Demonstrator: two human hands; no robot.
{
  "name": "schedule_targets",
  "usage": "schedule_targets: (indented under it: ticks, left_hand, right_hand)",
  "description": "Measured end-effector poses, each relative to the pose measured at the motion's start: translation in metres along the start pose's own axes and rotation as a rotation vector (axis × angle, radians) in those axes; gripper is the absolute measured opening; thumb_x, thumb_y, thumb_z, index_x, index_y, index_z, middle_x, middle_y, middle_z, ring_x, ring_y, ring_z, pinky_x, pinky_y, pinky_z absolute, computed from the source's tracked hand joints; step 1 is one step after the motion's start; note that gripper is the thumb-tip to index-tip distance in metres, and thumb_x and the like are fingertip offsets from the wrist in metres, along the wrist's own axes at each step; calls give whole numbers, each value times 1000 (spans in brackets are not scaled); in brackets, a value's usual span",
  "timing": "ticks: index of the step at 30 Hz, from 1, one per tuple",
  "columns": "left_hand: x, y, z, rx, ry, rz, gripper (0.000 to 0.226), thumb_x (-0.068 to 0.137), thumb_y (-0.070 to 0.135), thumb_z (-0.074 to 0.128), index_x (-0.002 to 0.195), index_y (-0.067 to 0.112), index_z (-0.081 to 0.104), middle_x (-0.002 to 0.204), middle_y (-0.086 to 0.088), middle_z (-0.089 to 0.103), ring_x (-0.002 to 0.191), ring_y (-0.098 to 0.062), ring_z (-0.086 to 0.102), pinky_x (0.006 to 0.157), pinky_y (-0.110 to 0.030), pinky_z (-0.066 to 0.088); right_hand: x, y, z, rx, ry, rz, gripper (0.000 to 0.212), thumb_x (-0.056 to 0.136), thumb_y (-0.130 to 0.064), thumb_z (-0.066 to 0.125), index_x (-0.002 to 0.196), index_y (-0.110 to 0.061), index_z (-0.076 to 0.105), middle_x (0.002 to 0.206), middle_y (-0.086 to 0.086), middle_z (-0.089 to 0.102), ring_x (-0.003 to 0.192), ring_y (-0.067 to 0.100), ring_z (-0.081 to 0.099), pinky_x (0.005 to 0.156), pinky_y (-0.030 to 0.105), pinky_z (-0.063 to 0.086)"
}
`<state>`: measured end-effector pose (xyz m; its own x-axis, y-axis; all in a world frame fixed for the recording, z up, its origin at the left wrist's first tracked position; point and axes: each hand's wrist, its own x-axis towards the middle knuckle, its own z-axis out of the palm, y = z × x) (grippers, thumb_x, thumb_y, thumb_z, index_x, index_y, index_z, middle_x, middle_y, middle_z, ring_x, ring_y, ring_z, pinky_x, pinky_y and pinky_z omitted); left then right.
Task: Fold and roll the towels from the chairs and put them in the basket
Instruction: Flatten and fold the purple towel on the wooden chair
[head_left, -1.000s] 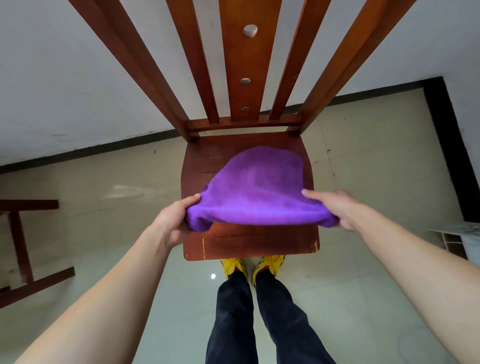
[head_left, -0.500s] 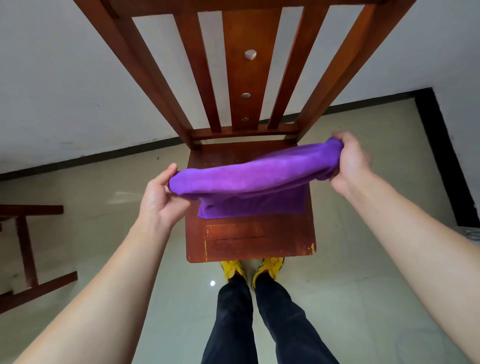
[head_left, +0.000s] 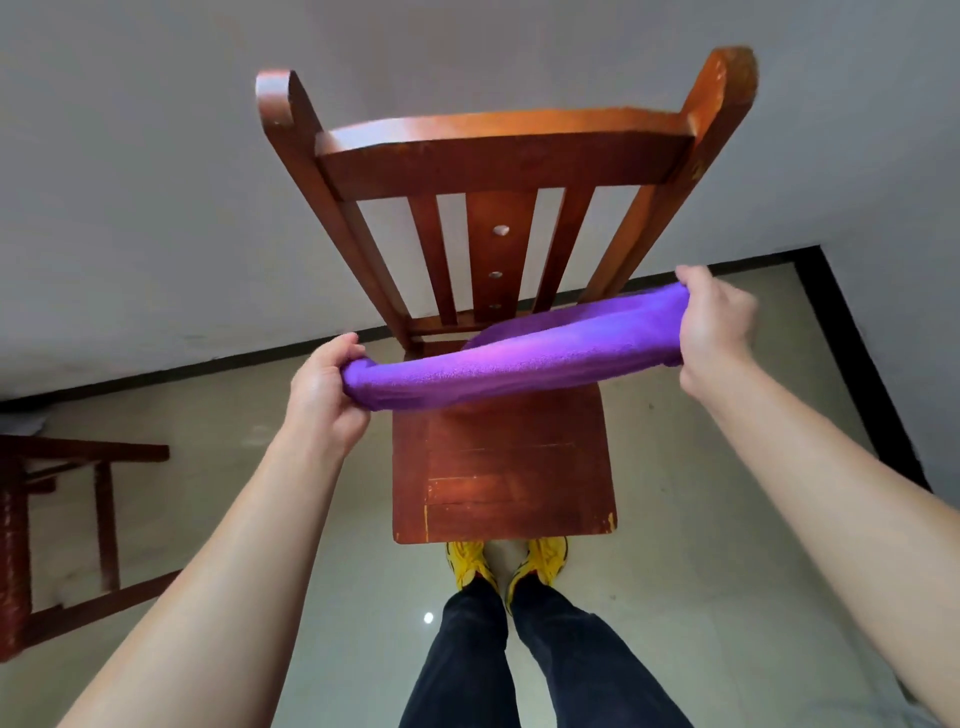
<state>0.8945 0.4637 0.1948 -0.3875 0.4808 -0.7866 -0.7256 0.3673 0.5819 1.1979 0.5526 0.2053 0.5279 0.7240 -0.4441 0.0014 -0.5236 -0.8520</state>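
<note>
With my left hand (head_left: 324, 387) and right hand (head_left: 714, 325) each gripping an end, I hold the purple towel (head_left: 511, 364) taut above the chair (head_left: 506, 457) seat — stretched flat so a fold lands evenly.

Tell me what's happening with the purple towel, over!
Both holding: left grip and right grip each clutch one end. The purple towel hangs stretched between them, above the chair seat. Nothing in the way; no basket in view.
</note>
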Motion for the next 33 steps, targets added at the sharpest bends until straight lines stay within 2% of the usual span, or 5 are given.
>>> schedule_targets:
  ticks: [2,9,28,30,33]
  left_hand:
    - [3,-14,-5,223,90,126,20,79,-8,54,74,11,59,67,-6,54,55,-17,52,60,-28,45]
    - [53,-103,-62,906,265,210,15,80,8,62,73,20,65,76,-5,68,71,-21,61,75,-34,56]
    - [126,-211,-110,1158,131,-187,30,80,-5,57,107,6,56,82,-12,57,56,-21,47,47,-23,40]
    - [135,-208,-99,1253,127,-148,32,82,5,61,113,7,56,95,-16,63,70,-27,54,62,-26,45]
    - [153,-200,-81,1571,120,55,36,83,17,62,116,7,53,115,-19,60,102,-36,58,86,-37,46]
  right_hand:
    - [3,19,-2,-88,2,-24,47,73,-32,62,88,12,54,78,1,41,70,16,36,63,32,28]
    - [32,152,-26,-600,-64,114,43,83,-30,62,54,-3,45,62,8,42,64,23,38,60,34,34]
    - [62,287,-16,-1031,-447,285,17,83,-10,61,69,-19,62,97,10,69,101,32,65,87,34,50]
    - [67,278,-5,-1092,-478,243,18,84,-13,61,68,-21,62,99,9,69,101,30,64,87,33,49]
    - [85,268,16,-1146,-457,149,30,84,-24,66,112,-18,64,121,8,64,110,28,60,92,32,45]
